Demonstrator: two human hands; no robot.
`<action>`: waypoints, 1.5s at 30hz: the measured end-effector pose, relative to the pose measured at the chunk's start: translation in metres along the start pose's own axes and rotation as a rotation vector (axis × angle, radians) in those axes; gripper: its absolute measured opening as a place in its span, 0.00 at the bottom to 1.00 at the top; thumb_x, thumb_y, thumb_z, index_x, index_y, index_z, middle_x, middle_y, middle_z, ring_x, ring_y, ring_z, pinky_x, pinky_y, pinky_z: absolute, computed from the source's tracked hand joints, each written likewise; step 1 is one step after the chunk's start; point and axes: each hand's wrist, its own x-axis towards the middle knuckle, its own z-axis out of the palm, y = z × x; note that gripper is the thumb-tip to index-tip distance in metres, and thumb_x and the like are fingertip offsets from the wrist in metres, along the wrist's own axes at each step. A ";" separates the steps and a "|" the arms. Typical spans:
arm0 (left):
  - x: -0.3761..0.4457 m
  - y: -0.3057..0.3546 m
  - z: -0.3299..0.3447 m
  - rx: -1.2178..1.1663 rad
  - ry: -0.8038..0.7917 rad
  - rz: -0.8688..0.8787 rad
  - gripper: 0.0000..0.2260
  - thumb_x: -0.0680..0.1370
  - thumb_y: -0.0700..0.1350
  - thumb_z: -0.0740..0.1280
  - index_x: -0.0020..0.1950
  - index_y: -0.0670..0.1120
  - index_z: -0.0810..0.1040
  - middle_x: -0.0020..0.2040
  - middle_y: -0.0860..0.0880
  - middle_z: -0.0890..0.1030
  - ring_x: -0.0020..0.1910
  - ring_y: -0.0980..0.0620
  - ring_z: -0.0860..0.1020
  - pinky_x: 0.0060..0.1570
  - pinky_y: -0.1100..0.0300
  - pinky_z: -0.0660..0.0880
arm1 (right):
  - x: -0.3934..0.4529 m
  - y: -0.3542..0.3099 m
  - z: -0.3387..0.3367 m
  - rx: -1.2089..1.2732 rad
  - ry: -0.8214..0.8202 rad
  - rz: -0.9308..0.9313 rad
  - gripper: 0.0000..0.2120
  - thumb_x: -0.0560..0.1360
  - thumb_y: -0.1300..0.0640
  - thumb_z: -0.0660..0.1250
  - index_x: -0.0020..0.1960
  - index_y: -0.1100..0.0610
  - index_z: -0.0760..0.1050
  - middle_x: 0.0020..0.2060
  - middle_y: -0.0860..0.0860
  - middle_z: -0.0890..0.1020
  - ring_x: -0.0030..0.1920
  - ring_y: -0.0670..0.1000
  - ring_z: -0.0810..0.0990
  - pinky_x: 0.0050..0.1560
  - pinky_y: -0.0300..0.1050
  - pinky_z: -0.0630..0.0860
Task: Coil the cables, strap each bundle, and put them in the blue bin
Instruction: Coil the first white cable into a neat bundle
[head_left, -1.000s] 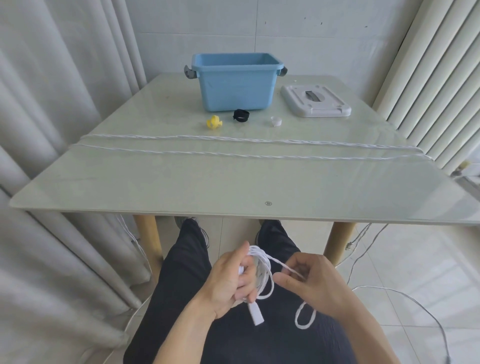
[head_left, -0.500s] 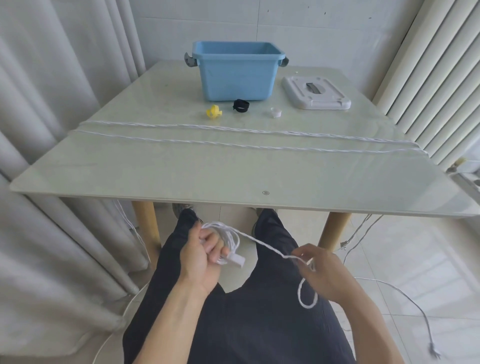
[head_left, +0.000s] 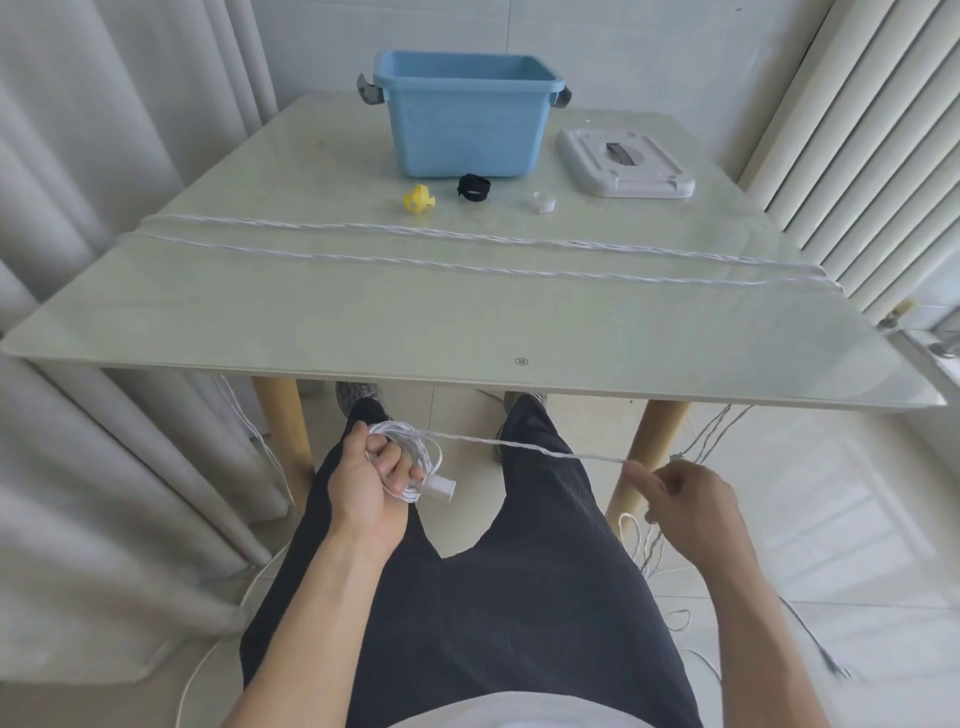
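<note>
White cable (head_left: 524, 448) below near edge of table (head_left: 467, 312), over lap: coil gripped in curled left hand (head_left: 371, 478), strand pinched by right hand (head_left: 685, 499). Blue bin (head_left: 462, 124) at table's far edge.

No readable words or numbers anywhere here. One small round emblem (head_left: 521, 361) sits on the surface's (head_left: 363, 322) near edge, beyond the fingers, too tiny to make out.

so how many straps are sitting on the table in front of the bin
3, in a row before the blue bin: a yellow strap on the left, a black strap in the middle, a white strap on the right. Any inside the bin would be hidden.
</note>
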 end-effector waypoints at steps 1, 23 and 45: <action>-0.001 0.000 0.000 0.051 -0.018 -0.011 0.18 0.85 0.51 0.57 0.35 0.48 0.62 0.23 0.53 0.57 0.19 0.54 0.57 0.24 0.62 0.67 | -0.002 -0.002 0.000 0.083 0.065 0.002 0.18 0.75 0.42 0.71 0.38 0.57 0.77 0.29 0.51 0.80 0.38 0.55 0.76 0.38 0.48 0.71; -0.036 0.005 0.015 0.802 -0.634 -0.340 0.21 0.76 0.57 0.61 0.28 0.49 0.60 0.21 0.50 0.56 0.18 0.53 0.55 0.23 0.61 0.62 | -0.040 -0.061 0.047 0.115 -0.451 -0.552 0.10 0.81 0.51 0.66 0.61 0.50 0.79 0.55 0.41 0.83 0.59 0.39 0.78 0.61 0.41 0.74; -0.040 0.011 0.015 0.525 -0.723 -0.353 0.18 0.80 0.54 0.64 0.35 0.46 0.68 0.24 0.52 0.58 0.19 0.56 0.57 0.23 0.62 0.64 | -0.042 -0.061 0.058 0.130 -0.162 -0.401 0.26 0.78 0.38 0.63 0.33 0.57 0.73 0.23 0.45 0.71 0.25 0.45 0.67 0.30 0.38 0.65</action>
